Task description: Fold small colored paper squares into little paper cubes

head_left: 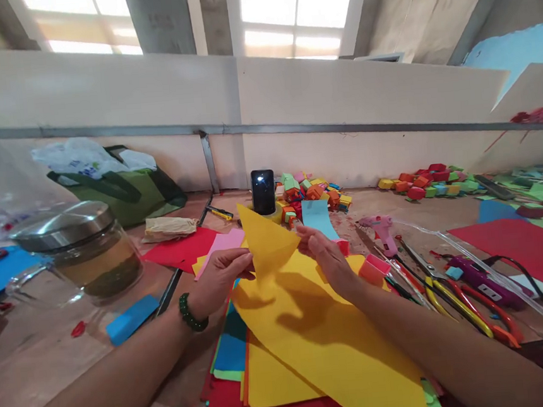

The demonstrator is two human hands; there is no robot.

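My left hand point(221, 280), with a dark green bead bracelet at its wrist, pinches the left edge of yellow paper point(271, 243). The raised part stands up as a pointed triangle. My right hand point(330, 263) has its fingertips closed at the triangle's right corner. Beneath both hands lies a large yellow sheet point(341, 343) on a stack of coloured sheets point(232, 349). Whether the triangle is a folded part of that sheet or a separate piece, I cannot tell. Close to my right wrist sits a pink-red paper loop point(373, 270).
A lidded glass jug point(98, 263) of liquid stands left. Ahead are a black phone point(263, 193) and piled paper blocks point(308, 191). A pink glue gun point(381, 229), scissors point(437, 277) and a purple tool point(485, 283) lie right. A green bag point(122, 185) leans behind.
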